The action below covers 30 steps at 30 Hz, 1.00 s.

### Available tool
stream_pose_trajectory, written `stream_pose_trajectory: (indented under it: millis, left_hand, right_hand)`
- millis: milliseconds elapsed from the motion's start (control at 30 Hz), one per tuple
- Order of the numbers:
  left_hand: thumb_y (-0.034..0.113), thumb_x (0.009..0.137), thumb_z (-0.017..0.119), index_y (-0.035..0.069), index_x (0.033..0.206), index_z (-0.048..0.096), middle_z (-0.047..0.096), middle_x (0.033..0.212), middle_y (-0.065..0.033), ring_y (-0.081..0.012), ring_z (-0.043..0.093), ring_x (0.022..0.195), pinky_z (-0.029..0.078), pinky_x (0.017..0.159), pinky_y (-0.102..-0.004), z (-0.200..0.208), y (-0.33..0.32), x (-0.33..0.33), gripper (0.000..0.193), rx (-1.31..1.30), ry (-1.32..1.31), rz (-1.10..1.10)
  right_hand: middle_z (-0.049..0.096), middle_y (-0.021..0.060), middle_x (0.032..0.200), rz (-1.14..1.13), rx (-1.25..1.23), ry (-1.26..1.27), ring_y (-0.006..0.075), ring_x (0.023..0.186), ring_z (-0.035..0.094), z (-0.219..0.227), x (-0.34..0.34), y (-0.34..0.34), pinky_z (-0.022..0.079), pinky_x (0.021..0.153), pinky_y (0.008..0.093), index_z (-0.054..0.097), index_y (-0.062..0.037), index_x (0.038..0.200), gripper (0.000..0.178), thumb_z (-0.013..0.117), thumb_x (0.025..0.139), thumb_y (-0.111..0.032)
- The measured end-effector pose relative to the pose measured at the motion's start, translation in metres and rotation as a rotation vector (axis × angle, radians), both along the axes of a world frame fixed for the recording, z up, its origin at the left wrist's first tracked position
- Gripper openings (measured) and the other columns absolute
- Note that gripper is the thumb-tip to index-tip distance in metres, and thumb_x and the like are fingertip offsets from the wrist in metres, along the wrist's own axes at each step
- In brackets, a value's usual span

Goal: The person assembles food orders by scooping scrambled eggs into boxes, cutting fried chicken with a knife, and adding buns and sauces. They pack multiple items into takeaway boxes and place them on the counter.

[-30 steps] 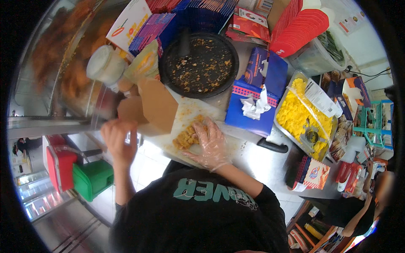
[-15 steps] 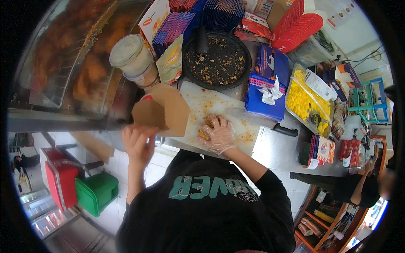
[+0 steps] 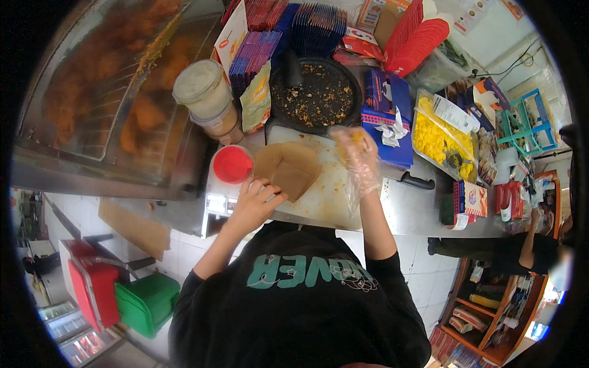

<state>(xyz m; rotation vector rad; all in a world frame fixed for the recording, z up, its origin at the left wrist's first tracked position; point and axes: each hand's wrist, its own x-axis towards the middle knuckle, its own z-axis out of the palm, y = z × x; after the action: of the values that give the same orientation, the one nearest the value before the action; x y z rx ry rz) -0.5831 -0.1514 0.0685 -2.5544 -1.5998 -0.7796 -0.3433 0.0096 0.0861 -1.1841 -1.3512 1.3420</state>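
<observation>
My left hand (image 3: 254, 205) has its grip clamped on the open brown paper bag (image 3: 287, 168) on the counter (image 3: 423, 211), my gloved right hand (image 3: 356, 153) holds fried pieces (image 3: 351, 136) just above, not yet inside

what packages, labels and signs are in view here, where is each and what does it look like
Blue carton: right of the black pan, flat, white tissue on top.
Purple and blue sleeves: stacked upright behind the pan.
Red cartons: top right, nested.
Yellow pouch: left of the pan, upright.
Brown paper bag: on the white board, held open by the left hand.
Small red-and-white packet: counter's right edge.
</observation>
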Motion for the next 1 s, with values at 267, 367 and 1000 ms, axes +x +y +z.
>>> stream_pose_trajectory:
  millis: [267,367,1000]
  left_hand:
    - [0.008,0.070,0.072,0.017,0.109,0.069,0.061,0.110,-0.0010,-0.0271,0.053,0.112,0.039,0.099,-0.0472,-0.019,-0.013,-0.005,0.040,-0.015,-0.047,0.013]
    - [0.008,0.070,0.071,0.019,0.109,0.069,0.061,0.110,-0.0007,-0.0272,0.053,0.112,0.039,0.099,-0.0468,-0.022,-0.019,-0.003,0.040,-0.037,-0.103,-0.034]
    - [0.028,0.055,0.098,-0.003,0.150,0.017,0.037,0.145,-0.0287,-0.0363,0.042,0.134,0.037,0.111,-0.0437,-0.023,0.113,-0.094,0.128,0.276,-0.930,0.740]
  right_hand:
    - [0.068,0.0196,0.108,0.404,0.523,-0.467,0.0376,0.105,0.065,0.048,-0.060,-0.031,0.051,0.091,0.0475,0.064,-0.0100,0.114,0.064,0.079,0.073,-0.056]
    - [0.069,0.0132,0.114,0.261,0.474,-0.839,0.0358,0.107,0.065,0.036,-0.047,-0.021,0.052,0.091,0.0424,0.066,-0.0114,0.116,0.062,0.083,0.071,-0.050]
    - [0.072,0.0223,0.106,-0.439,-0.429,-1.186,0.0400,0.102,0.068,-0.006,0.261,-0.089,0.052,0.087,0.0444,0.065,0.0005,0.119,0.053,0.066,0.088,-0.042]
